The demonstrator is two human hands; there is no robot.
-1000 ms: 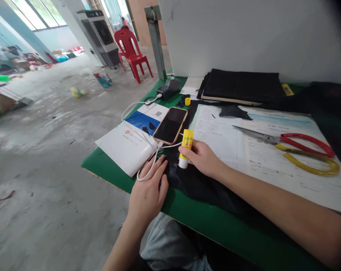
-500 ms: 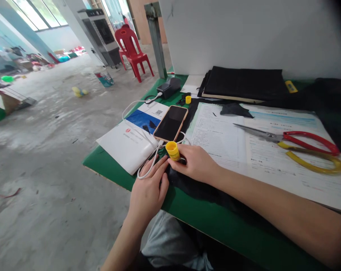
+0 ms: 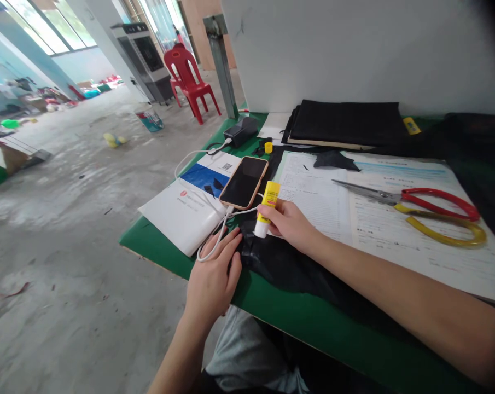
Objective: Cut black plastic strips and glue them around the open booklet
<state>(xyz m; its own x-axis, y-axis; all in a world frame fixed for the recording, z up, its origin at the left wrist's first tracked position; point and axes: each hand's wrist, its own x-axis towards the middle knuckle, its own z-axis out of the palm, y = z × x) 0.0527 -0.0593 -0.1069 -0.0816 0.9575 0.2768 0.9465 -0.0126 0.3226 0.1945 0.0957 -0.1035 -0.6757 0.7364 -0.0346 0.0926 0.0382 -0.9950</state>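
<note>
A yellow glue stick is gripped in my right hand, its white end tilted down just above a strip of black fabric. Some of that fabric looks shiny near the white end. Flat on the table's near left part lies my left hand, fingers stretched out and fingertips at the fabric's left edge. A white cable loops over its back. Beyond the hands, a phone rests on a white and blue booklet. The small yellow cap stands farther back.
Red and yellow-handled scissors lie on an open printed book at the right. Behind them is a stack of black fabric. A black charger sits near the metal post. The green table's edge runs along the left.
My right hand has lifted the glue stick and moved slightly right and up, tilting it so its side shows. More black fabric is uncovered. My left hand stays in place.
</note>
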